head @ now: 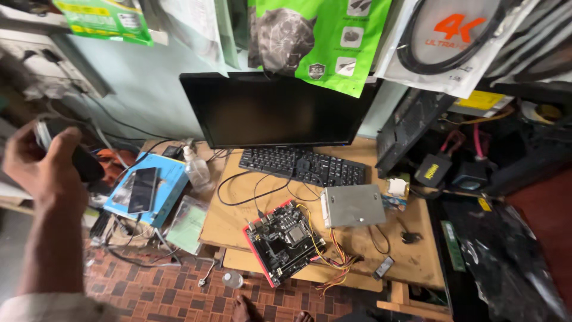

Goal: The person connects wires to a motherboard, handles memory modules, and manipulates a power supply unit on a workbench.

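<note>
Left hand, frame left: grip closed on a dark object. Right hand unseen. Motherboard lies on counter, lower centre.

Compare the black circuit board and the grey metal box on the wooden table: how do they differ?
The circuit board is black with a red edge, open-faced with parts showing, and overhangs the front of the wooden table. The grey metal box is plain, closed and lies fully on the table, behind and to the right of the board. Both lie flat, with coloured wires running between them.
</note>
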